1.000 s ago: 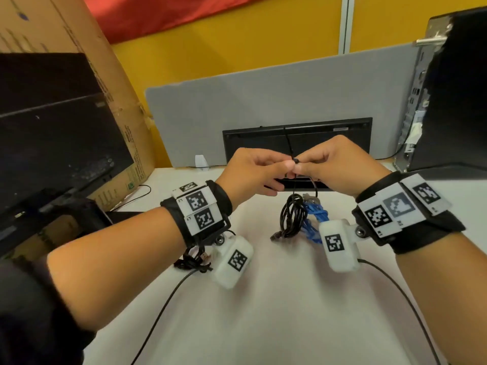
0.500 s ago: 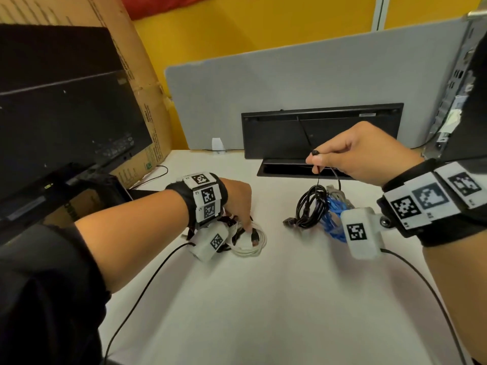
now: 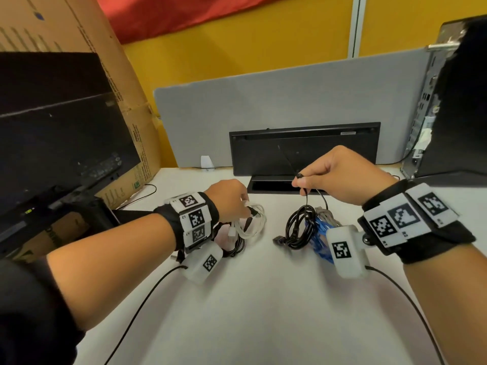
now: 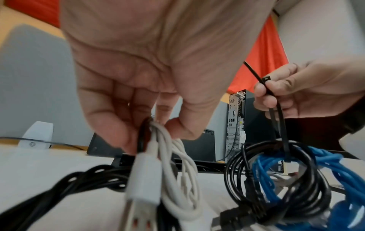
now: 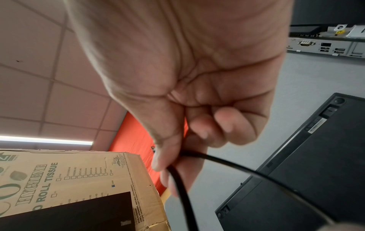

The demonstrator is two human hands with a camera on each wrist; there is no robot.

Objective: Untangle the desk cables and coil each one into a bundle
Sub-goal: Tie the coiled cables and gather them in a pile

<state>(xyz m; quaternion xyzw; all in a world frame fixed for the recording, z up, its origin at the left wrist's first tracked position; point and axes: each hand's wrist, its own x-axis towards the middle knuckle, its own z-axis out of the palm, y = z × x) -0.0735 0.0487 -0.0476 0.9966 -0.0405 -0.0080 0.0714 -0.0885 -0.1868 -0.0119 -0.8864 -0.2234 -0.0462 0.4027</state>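
My right hand pinches a thin black zip tie above the desk. The tie loops down round a coiled black cable lying against a blue cable. The left wrist view shows the same tie running into the black coil and blue cable. My left hand is lower, to the left, pinching a coiled white cable by its top; a white plug hangs from it. In the right wrist view thumb and forefinger grip the tie.
Another black cable bundle lies under my left wrist. A black keyboard leans against the grey divider. A monitor and cardboard box stand left, a PC tower right. White desk spreads in front.
My left hand let go of the tie, dropped down to the left and took hold of the white cable coil. My right hand kept pinching the tie in place.
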